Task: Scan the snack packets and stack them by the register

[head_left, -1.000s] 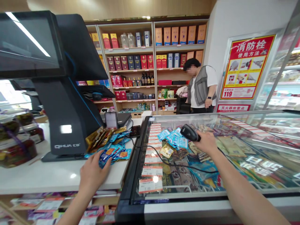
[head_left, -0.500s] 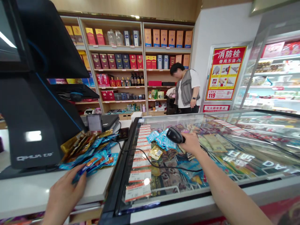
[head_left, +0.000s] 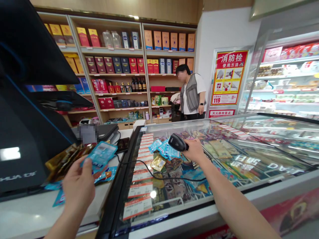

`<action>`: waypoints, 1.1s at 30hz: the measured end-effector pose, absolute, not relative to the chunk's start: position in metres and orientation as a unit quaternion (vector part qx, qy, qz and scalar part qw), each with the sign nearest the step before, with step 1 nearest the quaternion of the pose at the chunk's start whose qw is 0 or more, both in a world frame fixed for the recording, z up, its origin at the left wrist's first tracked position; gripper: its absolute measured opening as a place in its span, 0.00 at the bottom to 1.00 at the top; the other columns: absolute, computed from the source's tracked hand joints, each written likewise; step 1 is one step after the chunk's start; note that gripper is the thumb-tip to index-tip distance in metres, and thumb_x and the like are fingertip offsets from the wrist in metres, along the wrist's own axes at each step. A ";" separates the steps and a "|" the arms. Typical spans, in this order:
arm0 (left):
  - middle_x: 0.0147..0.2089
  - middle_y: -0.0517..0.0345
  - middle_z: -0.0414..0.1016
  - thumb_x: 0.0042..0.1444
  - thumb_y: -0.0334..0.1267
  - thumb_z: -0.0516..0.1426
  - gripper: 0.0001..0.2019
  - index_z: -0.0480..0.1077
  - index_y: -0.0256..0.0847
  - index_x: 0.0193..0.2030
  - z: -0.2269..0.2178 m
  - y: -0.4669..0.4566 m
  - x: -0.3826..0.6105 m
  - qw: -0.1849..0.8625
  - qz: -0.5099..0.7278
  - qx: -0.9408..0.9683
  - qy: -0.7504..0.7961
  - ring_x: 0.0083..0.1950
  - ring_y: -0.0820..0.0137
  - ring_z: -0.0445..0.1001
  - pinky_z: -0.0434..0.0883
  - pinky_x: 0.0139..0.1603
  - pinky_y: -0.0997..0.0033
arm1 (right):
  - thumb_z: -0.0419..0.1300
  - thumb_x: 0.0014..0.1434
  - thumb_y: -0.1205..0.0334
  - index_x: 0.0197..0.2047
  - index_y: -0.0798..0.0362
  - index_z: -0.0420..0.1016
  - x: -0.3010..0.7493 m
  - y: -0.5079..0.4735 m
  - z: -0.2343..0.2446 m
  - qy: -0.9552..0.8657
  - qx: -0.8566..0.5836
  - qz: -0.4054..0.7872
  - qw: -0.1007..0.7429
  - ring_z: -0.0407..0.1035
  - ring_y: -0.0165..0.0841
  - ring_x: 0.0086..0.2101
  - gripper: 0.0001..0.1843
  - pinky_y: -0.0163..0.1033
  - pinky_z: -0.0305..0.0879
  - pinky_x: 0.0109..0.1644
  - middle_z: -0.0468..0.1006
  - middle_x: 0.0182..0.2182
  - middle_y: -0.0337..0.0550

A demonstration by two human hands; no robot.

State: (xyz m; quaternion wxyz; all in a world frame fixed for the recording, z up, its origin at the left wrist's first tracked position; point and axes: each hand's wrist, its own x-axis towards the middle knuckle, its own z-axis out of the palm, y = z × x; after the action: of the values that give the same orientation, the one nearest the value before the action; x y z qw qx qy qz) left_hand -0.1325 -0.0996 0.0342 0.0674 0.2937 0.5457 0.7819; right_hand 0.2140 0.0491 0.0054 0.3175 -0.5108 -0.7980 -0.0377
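My left hand [head_left: 77, 186] is closed on a light blue snack packet [head_left: 101, 154] and holds it up above the white counter [head_left: 27, 212]. Under it lies a pile of blue and gold snack packets [head_left: 66, 159] beside the black register base. My right hand [head_left: 194, 150] grips a black barcode scanner [head_left: 177, 142], whose head points left over the glass freezer lid [head_left: 249, 146]. The scanner's black cable [head_left: 154, 174] trails across the glass to the counter. Several blue and gold packets [head_left: 163, 151] lie on the glass just left of the scanner.
A black register stand and screen [head_left: 22, 99] fill the left. Price tags [head_left: 141, 176] line the freezer's left edge. A person in a grey vest [head_left: 190, 93] stands behind the freezer by shelves of boxed goods [head_left: 132, 63]. A red poster [head_left: 228, 78] and a chilled display [head_left: 284, 79] stand at right.
My left hand has lifted a blue packet off the pile on the counter. The view has shifted right. My right hand still holds the scanner over the glass.
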 end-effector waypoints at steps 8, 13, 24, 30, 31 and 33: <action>0.32 0.57 0.77 0.34 0.30 0.65 0.16 0.69 0.38 0.34 0.024 -0.018 -0.047 0.351 0.737 0.275 0.507 0.31 0.70 0.76 0.75 0.32 0.69 | 0.61 0.48 0.60 0.39 0.47 0.77 0.214 0.050 0.005 -0.812 -0.475 -0.023 0.338 0.73 0.38 0.40 0.13 0.41 0.51 0.46 0.82 0.37 0.40; 0.38 0.51 0.79 0.37 0.38 0.64 0.20 0.71 0.37 0.40 -0.005 0.007 -0.039 0.238 0.715 0.364 0.547 0.38 0.66 0.77 0.75 0.41 0.64 | 0.61 0.48 0.59 0.38 0.48 0.76 0.212 0.051 0.003 -0.831 -0.444 -0.030 0.334 0.72 0.37 0.40 0.11 0.41 0.50 0.47 0.82 0.35 0.40; 0.38 0.52 0.80 0.42 0.43 0.60 0.19 0.74 0.38 0.42 -0.021 0.005 -0.049 0.116 0.639 0.464 0.602 0.39 0.63 0.78 0.74 0.45 0.63 | 0.65 0.48 0.57 0.37 0.49 0.76 0.204 0.040 0.007 -0.864 -0.406 -0.039 0.294 0.72 0.36 0.39 0.12 0.41 0.49 0.47 0.81 0.34 0.39; 0.38 0.51 0.81 0.42 0.42 0.60 0.19 0.74 0.38 0.42 -0.018 0.003 -0.047 0.093 0.627 0.473 0.612 0.39 0.63 0.78 0.74 0.45 0.63 | 0.63 0.48 0.58 0.40 0.49 0.75 0.200 0.038 0.005 -0.878 -0.389 -0.040 0.275 0.72 0.36 0.40 0.13 0.42 0.49 0.47 0.82 0.37 0.41; 0.39 0.51 0.81 0.43 0.41 0.60 0.18 0.74 0.38 0.42 -0.017 0.002 -0.046 0.089 0.626 0.474 0.612 0.40 0.63 0.78 0.74 0.46 0.63 | 0.63 0.48 0.58 0.40 0.49 0.75 0.200 0.038 0.005 -0.879 -0.387 -0.041 0.274 0.72 0.36 0.40 0.14 0.42 0.49 0.47 0.82 0.37 0.41; 0.39 0.51 0.81 0.42 0.41 0.60 0.18 0.74 0.38 0.42 -0.017 0.001 -0.045 0.085 0.625 0.475 0.613 0.40 0.63 0.78 0.74 0.46 0.63 | 0.63 0.48 0.58 0.40 0.49 0.75 0.199 0.038 0.004 -0.881 -0.383 -0.044 0.275 0.72 0.37 0.41 0.14 0.43 0.49 0.47 0.82 0.37 0.41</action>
State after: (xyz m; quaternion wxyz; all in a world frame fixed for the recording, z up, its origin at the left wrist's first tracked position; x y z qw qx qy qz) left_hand -0.0453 0.0014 -0.0166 0.0848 0.4753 0.6130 0.6254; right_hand 0.1989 0.0383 0.0039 0.2750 -0.3829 -0.8808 -0.0439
